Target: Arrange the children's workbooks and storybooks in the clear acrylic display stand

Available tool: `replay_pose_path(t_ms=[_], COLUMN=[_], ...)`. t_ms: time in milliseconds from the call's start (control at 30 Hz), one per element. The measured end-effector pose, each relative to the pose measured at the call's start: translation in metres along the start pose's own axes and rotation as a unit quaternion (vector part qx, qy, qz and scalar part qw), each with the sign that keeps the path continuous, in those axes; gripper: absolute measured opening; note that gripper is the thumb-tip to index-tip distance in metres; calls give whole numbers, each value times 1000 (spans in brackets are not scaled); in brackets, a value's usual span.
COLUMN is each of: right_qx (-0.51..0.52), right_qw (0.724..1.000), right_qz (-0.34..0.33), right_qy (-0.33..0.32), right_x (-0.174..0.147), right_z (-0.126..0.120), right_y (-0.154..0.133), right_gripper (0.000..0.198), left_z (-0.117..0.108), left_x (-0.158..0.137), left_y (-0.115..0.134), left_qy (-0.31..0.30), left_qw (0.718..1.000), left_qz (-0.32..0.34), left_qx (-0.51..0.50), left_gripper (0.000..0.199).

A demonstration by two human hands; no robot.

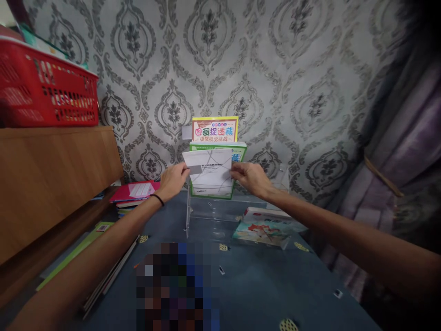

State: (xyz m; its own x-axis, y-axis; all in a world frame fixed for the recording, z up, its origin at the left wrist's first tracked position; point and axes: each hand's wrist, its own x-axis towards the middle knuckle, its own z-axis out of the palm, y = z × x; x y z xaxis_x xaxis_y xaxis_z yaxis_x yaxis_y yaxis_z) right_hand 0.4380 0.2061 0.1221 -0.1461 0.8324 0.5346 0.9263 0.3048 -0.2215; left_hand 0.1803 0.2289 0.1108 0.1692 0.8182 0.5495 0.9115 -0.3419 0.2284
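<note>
Room: most likely in a home
Wallpaper (210,59): grey, with ornate medallions, beyond the left hand (175,180) and right hand (254,178)
Curtain (409,119): purple, gathered by a tie (383,175), well to the right of the right hand
Wooden furniture (58,179): left of the left hand, with a red plastic basket (69,94) on top
Covering (251,285): dark blue, yellow fruit motifs, spread below both hands
Illustrated book (263,231): colourful, below the right hand, resting on a clear rack (210,204)
</note>
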Motion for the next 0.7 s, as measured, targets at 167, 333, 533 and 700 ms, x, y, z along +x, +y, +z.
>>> replay_pose_path(t_ms=[167,333,533,700], right_qx=[10,2,13,13], right_qw=[1000,999,996,995], right_qz=[0,15,48,48], right_qy=[-11,-30,-71,-81], right_x=[1,0,2,5], right_z=[2,4,13,19], right_y=[4,5,6,8], right_gripper=[16,14,13,14], left_z=[3,2,3,6], left_x=[2,1,1,3], left_y=[2,6,8,6], left_qy=[1,0,-11,-21], left_qw=[1000,1000,999,998], left_qz=[-5,-2,9,17], left_qx=[5,18,41,63], left_gripper=[23,22,24,27])
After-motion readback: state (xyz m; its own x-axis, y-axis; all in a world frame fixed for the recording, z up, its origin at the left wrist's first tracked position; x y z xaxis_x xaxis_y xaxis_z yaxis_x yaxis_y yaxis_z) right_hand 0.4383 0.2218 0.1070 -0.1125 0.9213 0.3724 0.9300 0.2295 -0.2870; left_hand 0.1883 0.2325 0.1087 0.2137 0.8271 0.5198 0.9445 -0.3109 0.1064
